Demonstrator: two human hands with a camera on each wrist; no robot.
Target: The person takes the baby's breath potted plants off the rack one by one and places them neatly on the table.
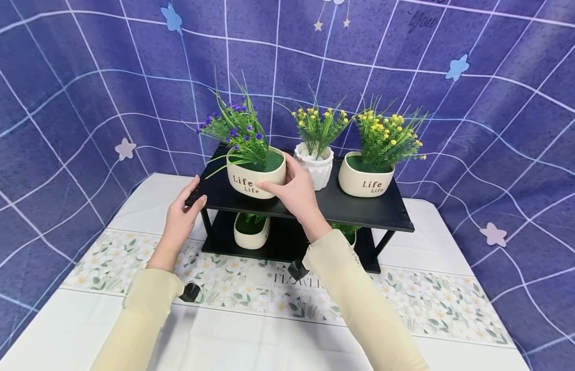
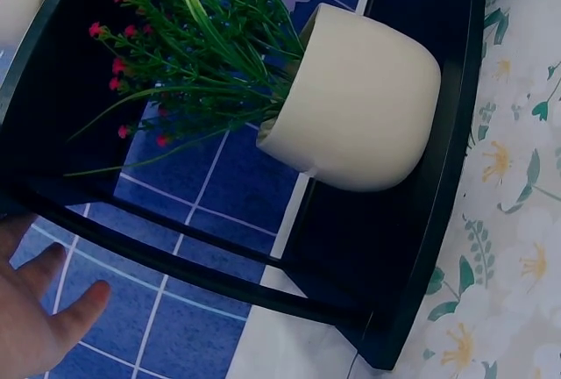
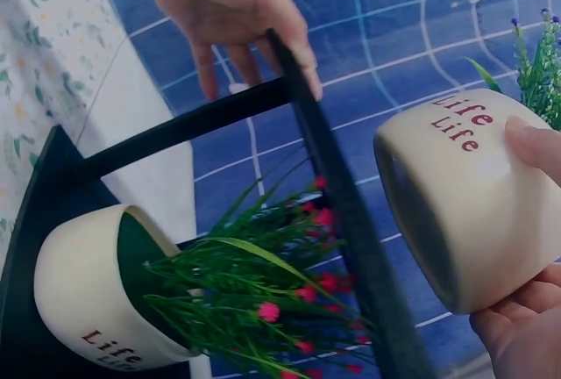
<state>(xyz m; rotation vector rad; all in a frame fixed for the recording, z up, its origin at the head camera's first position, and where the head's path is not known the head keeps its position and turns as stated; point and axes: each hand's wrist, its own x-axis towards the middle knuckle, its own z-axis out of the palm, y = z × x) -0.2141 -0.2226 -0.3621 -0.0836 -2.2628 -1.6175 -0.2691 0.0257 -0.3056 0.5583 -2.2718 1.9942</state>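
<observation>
My right hand point(image 1: 299, 193) grips a cream oval pot point(image 1: 264, 172) marked "Life", thumb on its front and fingers at its right side. The pot holds green blades and purple flowers point(image 1: 241, 126). In the right wrist view its underside point(image 3: 421, 230) shows, tilted and raised off the black shelf point(image 1: 361, 208). At the shelf's left end is my left hand point(image 1: 181, 211), thumb and fingers spread around the corner; whether it presses the shelf I cannot tell. On the lower tier, a cream pot point(image 2: 368, 98) with pink-red flowers point(image 3: 307, 293) stands below.
A white fluted pot point(image 1: 317, 167) with yellow flowers stands mid-shelf. Right of it is another cream "Life" pot point(image 1: 366, 178) with yellow flowers. Another plant point(image 1: 347, 228) is partly hidden on the lower tier. A blue gridded curtain point(image 1: 130, 93) hangs behind the white tablecloth point(image 1: 232, 340).
</observation>
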